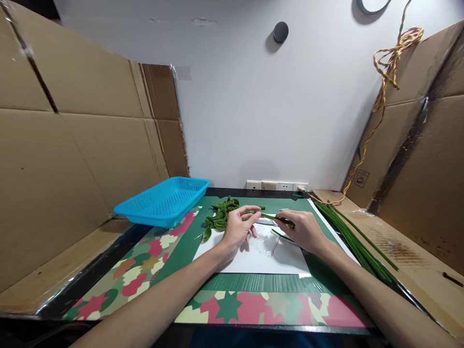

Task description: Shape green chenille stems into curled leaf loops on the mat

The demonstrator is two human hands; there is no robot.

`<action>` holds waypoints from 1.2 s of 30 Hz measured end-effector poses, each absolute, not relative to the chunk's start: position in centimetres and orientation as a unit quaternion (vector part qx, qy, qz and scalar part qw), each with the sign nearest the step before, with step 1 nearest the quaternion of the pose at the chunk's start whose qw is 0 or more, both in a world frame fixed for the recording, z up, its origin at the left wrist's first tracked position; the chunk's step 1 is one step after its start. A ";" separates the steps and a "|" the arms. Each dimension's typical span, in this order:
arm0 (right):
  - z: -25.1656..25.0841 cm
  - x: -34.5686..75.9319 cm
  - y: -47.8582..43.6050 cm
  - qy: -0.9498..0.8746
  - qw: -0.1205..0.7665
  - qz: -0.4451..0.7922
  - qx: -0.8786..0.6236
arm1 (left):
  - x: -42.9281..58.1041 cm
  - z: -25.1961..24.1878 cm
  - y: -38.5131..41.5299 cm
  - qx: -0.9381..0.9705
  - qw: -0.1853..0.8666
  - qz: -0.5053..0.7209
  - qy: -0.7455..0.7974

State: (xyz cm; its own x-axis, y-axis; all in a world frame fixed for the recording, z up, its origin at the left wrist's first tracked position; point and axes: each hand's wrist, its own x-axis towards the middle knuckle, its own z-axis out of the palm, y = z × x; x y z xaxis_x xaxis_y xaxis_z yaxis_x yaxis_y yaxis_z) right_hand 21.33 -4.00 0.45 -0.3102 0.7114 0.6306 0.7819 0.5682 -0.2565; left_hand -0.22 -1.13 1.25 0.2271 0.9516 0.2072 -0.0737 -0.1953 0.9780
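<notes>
My left hand (pixel 239 227) and my right hand (pixel 302 228) are both pinched on a thin green stem piece (pixel 270 217) held between them just above a white sheet (pixel 253 258). Left of my left hand lies a pile of curled green leaf-like pieces (pixel 221 215). A small clear plastic bag (pixel 266 241) with a red strip rests on the sheet under my hands. A bundle of long green stems (pixel 357 241) lies along the table to the right of my right arm.
A blue perforated plastic tray (pixel 163 200) sits at the back left, partly on the cardboard. Cardboard walls (pixel 72 145) stand on both sides. A green mat with star shapes (pixel 232 299) covers the table. Wall sockets (pixel 275 185) and a yellow cord (pixel 384 82) are at the back.
</notes>
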 end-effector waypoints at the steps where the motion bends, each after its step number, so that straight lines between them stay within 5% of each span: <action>1: 0.5 21.3 -4.0 -0.807 0.368 -0.042 -0.460 | -0.2 1.2 -1.1 0.592 0.515 0.498 0.371; 36: 0.3 21.0 -4.4 -0.819 0.404 0.024 -0.407 | -0.5 0.5 -1.1 0.663 0.530 0.389 0.357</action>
State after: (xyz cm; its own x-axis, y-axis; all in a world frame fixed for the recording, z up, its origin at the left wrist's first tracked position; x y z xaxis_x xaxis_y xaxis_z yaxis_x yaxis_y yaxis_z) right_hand 21.03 -4.35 0.34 -0.3426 0.6854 0.6426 0.6471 0.6680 -0.3675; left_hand -0.46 -1.12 0.47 0.4430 0.8860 0.1371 0.0612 -0.1824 0.9813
